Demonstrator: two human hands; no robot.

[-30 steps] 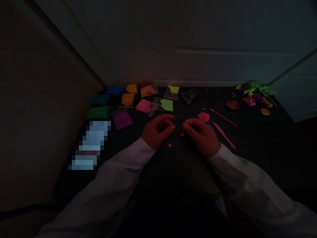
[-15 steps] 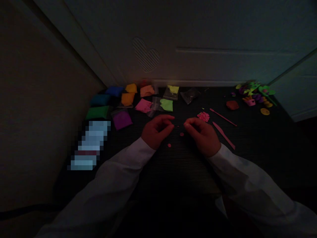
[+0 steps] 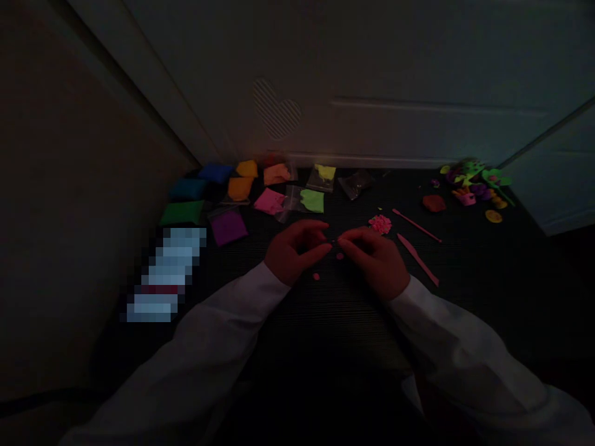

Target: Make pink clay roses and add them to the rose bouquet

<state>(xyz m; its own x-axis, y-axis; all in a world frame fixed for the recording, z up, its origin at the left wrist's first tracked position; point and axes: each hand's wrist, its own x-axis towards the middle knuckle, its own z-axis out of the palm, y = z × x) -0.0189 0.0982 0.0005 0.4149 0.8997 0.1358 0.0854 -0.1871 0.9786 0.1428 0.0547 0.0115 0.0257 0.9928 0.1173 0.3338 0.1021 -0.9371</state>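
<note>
My left hand (image 3: 292, 255) hovers over the dark table with thumb and forefinger apart. My right hand (image 3: 380, 263) is close beside it, thumb and forefinger pressed together; whatever they pinch is too small to make out. A tiny pink speck (image 3: 333, 241) shows between the fingertips of both hands. Beneath them lie a small flat pink clay piece (image 3: 339, 256) and another small pink piece (image 3: 316, 277). Just behind my right hand sits a frilly pink clay flower (image 3: 380, 224). To its right are a thin pink modelling stick (image 3: 417, 225) and a pink clay knife (image 3: 418, 259).
Coloured clay packs line the back left, among them purple (image 3: 227, 227), green (image 3: 182, 212), pink (image 3: 269, 201) and lime (image 3: 312, 201). A lit, blurred-out screen (image 3: 167, 272) lies left. Small clay models (image 3: 469, 179) and a reddish-brown lump (image 3: 434, 203) are back right, before a white panel (image 3: 418, 130).
My right hand has moved left, bringing its pinched fingertips almost against my left hand's. My left hand has shifted slightly. The whole view has tilted a little.
</note>
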